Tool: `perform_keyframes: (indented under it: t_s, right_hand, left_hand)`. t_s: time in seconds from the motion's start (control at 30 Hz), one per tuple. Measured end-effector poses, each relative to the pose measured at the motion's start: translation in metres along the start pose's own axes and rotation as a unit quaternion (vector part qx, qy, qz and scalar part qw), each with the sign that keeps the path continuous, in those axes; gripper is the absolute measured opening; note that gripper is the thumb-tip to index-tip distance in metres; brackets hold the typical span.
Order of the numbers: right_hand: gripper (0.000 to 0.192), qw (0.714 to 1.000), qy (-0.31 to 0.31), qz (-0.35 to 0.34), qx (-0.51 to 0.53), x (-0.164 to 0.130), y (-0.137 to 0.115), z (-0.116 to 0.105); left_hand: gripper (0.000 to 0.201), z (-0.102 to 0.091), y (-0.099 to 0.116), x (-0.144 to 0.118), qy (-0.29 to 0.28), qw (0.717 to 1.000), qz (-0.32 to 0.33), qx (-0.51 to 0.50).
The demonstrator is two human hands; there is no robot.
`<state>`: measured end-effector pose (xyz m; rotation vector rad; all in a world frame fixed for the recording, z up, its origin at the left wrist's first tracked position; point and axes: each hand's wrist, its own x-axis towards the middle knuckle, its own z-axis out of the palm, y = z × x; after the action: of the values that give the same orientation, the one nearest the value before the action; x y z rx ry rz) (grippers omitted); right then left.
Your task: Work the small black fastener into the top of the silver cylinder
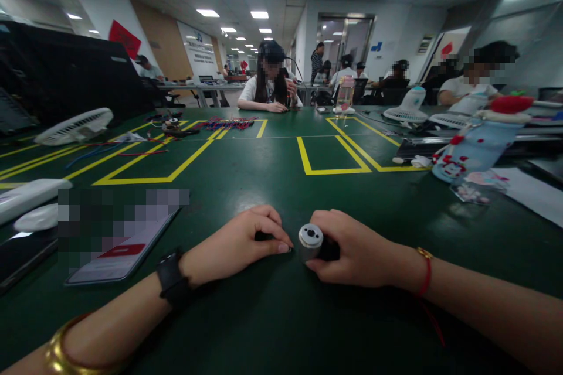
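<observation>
My right hand rests on the green table and grips a small silver cylindrical motor, its round end facing left. My left hand lies just to the left of it, fingers curled down onto the table, with something small and dark under the fingers that I cannot make out. The left fingertips are a short gap away from the motor's end. A black watch sits on my left wrist and a red string on my right.
A phone lies left of my left hand. White fan parts and red and blue wires lie farther back. A blue bottle and papers are at right. A person sits across the table; others work behind.
</observation>
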<state>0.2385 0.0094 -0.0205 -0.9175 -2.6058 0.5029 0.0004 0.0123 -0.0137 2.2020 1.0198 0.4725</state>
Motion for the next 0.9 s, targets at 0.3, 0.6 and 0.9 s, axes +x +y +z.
perform_keyframes:
  t_s: [0.3,0.6,0.9]
  right_hand:
    - [0.021,1.000,0.000,-0.004,0.010,0.0006,-0.0026,-0.0027]
    - [0.021,1.000,-0.004,-0.001,0.009,0.0008,-0.0047,-0.0035]
    - [0.021,1.000,-0.002,-0.005,0.018,-0.0001,-0.0027,-0.0038]
  left_hand:
    - [0.026,-0.0082,-0.0021,-0.0021,0.065,0.991,-0.069,-0.095]
    - [0.032,-0.0077,-0.0071,-0.0025,0.122,0.964,-0.152,-0.181]
    - [0.029,-0.0084,-0.0048,-0.0029,0.100,0.962,-0.148,-0.205]
